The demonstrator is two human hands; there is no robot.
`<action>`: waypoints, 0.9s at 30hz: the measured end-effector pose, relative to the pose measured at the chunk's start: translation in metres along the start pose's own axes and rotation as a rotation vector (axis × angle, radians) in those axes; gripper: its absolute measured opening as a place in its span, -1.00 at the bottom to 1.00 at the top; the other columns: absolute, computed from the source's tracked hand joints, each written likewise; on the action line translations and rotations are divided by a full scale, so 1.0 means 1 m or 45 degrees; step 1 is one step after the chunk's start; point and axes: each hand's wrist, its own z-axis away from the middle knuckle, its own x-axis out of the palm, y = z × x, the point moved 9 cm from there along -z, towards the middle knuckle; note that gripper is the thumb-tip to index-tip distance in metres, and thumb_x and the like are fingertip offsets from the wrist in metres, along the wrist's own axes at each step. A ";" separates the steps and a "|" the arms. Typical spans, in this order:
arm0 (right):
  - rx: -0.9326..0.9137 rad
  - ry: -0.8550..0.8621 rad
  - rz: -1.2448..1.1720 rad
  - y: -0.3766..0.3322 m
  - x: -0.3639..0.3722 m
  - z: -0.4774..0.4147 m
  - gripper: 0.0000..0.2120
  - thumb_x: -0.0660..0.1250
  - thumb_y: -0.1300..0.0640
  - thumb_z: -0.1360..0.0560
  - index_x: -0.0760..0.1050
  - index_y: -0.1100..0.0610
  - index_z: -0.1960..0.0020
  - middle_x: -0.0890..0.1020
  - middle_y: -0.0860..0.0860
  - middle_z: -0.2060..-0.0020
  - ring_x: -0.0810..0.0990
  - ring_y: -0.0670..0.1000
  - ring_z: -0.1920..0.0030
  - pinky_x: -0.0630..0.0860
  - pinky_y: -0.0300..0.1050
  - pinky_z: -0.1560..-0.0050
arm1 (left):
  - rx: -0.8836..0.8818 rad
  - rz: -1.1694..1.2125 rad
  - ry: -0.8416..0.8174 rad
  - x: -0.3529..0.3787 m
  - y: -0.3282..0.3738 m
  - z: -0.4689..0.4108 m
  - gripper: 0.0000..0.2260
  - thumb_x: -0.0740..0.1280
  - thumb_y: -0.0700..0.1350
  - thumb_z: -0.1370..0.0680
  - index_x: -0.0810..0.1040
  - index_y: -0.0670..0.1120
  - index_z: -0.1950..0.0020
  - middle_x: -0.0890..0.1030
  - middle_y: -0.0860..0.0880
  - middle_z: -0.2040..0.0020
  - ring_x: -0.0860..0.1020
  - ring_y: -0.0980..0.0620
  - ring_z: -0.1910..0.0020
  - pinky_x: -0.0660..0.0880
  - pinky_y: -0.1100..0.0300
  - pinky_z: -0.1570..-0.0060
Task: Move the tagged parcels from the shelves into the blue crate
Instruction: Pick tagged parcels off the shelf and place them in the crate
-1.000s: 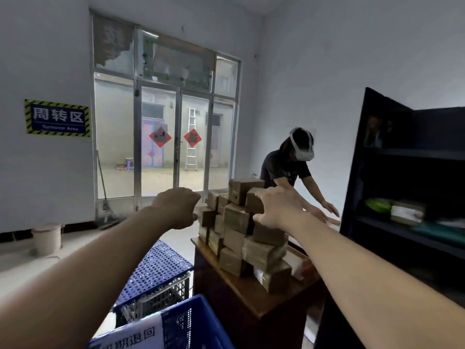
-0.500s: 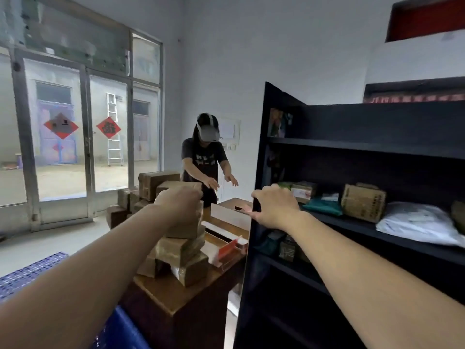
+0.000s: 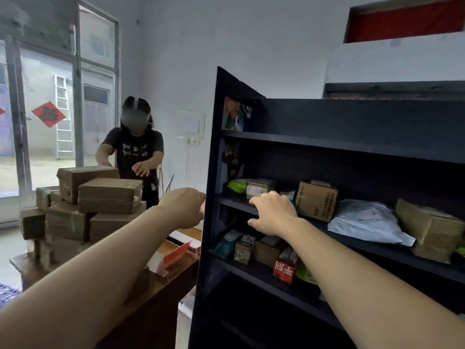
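Right hand [image 3: 273, 214] reaches into the tall black wooden shelving unit [image 3: 214, 147], fingers loosely spread, just in front of the small brown white-labelled parcel [image 3: 259, 188] on the middle shelf, centre of frame. Left hand [image 3: 183, 207] hovers beside the unit's left edge, fingers curled into a fist.

The shelf unit [image 3: 214, 172] stands on the right, with the table [image 3: 176, 280] just beside it on the left. A stack of boxes [image 3: 100, 205] sits on the table, and a second person [image 3: 137, 157] stands behind it. On the middle shelf, a carton [image 3: 315, 200], a bag [image 3: 364, 222] and a bundle [image 3: 432, 227] lie left to right. Packets [image 3: 251, 248] stand on the shelf below.
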 end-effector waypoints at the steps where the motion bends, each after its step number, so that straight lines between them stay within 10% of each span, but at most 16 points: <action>1: 0.010 -0.008 -0.001 0.006 0.007 -0.006 -0.52 0.27 -0.16 -0.53 0.39 0.05 -0.36 0.49 0.07 -0.27 0.39 0.14 -0.31 0.37 0.07 -0.27 | 0.012 -0.003 -0.005 0.004 0.004 -0.009 -0.60 0.27 0.03 -0.57 0.40 -0.05 -0.39 0.51 -0.04 -0.31 0.49 -0.08 -0.28 0.50 0.03 -0.14; 27: 0.204 -0.134 -0.008 0.100 0.161 -0.275 -0.49 0.27 -0.16 -0.52 0.39 0.05 -0.39 0.47 0.06 -0.32 0.37 0.13 -0.33 0.35 0.03 -0.22 | 0.287 0.211 -0.138 0.170 -0.004 -0.329 -0.77 0.28 -0.04 -0.51 0.49 -0.07 -0.14 0.54 -0.05 -0.12 0.53 -0.06 -0.09 0.55 0.00 -0.02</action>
